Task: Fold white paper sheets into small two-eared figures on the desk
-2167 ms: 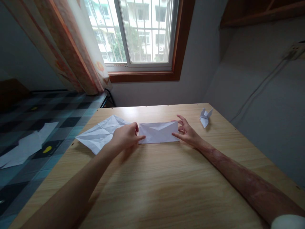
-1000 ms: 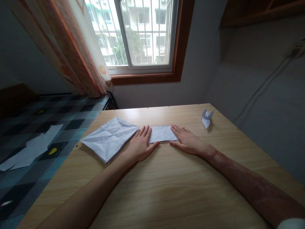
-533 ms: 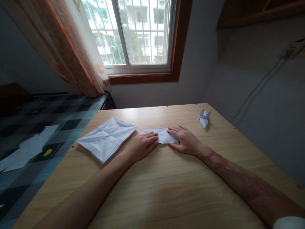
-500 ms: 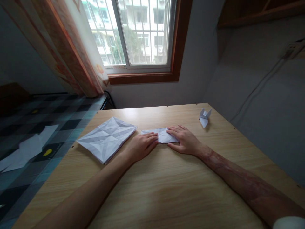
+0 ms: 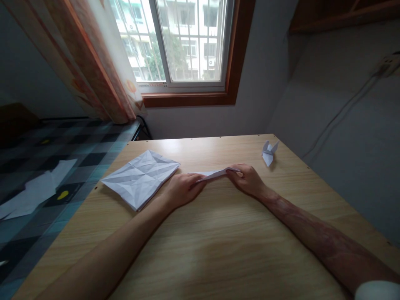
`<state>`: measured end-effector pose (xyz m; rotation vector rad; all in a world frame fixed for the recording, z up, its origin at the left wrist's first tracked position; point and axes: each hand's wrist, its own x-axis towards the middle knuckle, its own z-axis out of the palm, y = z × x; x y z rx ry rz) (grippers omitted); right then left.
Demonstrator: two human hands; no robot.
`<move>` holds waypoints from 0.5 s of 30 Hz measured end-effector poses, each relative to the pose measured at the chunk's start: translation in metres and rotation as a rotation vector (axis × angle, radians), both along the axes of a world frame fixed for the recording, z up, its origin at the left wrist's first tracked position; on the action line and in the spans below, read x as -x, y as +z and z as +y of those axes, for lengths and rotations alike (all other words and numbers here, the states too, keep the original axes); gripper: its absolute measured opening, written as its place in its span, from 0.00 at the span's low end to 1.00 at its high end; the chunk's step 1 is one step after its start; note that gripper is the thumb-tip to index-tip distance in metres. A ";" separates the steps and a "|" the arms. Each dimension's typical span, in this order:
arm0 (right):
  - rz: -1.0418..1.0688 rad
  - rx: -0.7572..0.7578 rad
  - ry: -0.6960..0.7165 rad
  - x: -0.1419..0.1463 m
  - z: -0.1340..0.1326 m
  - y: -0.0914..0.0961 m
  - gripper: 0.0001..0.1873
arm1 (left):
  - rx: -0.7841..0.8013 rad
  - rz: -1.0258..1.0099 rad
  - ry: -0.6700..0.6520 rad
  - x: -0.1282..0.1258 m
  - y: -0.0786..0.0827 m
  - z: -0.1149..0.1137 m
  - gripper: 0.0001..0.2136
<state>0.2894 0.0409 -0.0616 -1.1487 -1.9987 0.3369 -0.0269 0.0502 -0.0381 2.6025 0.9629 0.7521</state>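
A narrow folded strip of white paper [image 5: 215, 173] is held just above the wooden table [image 5: 218, 250], tilted up at its right end. My left hand [image 5: 183, 189] pinches its left end, fingers closed. My right hand [image 5: 246, 180] grips its right end, fingers curled round it. To the left of my left hand lies a stack of creased white square sheets [image 5: 140, 177], flat on the table.
A small folded paper figure [image 5: 268, 153] stands near the table's far right corner. A window and curtain are behind the table, a grey wall to the right. Left of the table is a checked bedcover [image 5: 46, 166] with loose white papers on it.
The folded paper was pressed flat under both open hands. My hands have since closed on its ends and lifted it off the table, right end higher.
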 end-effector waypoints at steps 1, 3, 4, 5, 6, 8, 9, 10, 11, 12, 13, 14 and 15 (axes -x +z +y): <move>0.017 -0.002 0.001 0.000 0.000 0.001 0.20 | 0.016 -0.023 0.012 0.000 0.001 -0.001 0.16; 0.042 -0.004 0.001 0.000 -0.001 0.003 0.22 | 0.049 -0.094 0.055 0.000 0.002 -0.003 0.15; 0.058 -0.002 0.003 0.001 -0.002 0.003 0.22 | 0.064 -0.140 0.077 0.000 0.002 -0.003 0.15; 0.079 0.004 0.005 0.001 -0.002 0.003 0.22 | 0.077 -0.190 0.093 0.000 0.001 -0.003 0.15; 0.110 0.015 0.008 0.001 -0.003 0.003 0.21 | 0.092 -0.242 0.106 0.000 0.000 -0.002 0.15; 0.201 0.070 0.018 0.002 -0.003 0.001 0.21 | 0.151 -0.350 0.123 0.000 -0.002 0.001 0.15; 0.261 0.113 0.022 0.002 -0.003 0.000 0.20 | 0.203 -0.404 0.130 -0.001 -0.003 0.003 0.16; 0.325 0.161 0.027 0.003 -0.002 -0.002 0.20 | 0.272 -0.462 0.137 -0.001 -0.004 0.006 0.17; 0.389 0.211 0.034 0.003 -0.002 -0.004 0.20 | 0.341 -0.512 0.145 -0.001 -0.005 0.008 0.18; 0.450 0.257 0.042 0.004 0.000 -0.006 0.20 | 0.397 -0.551 0.150 -0.001 -0.006 0.010 0.19; 0.501 0.294 0.048 0.004 0.001 -0.007 0.20 | 0.429 -0.569 0.151 -0.001 -0.007 0.011 0.19; 0.534 0.324 0.052 0.004 0.002 -0.009 0.21 | 0.432 -0.566 0.151 -0.001 -0.008 0.013 0.19; 0.544 0.345 0.051 0.004 0.004 -0.010 0.22 | 0.408 -0.541 0.152 -0.001 -0.009 0.014 0.18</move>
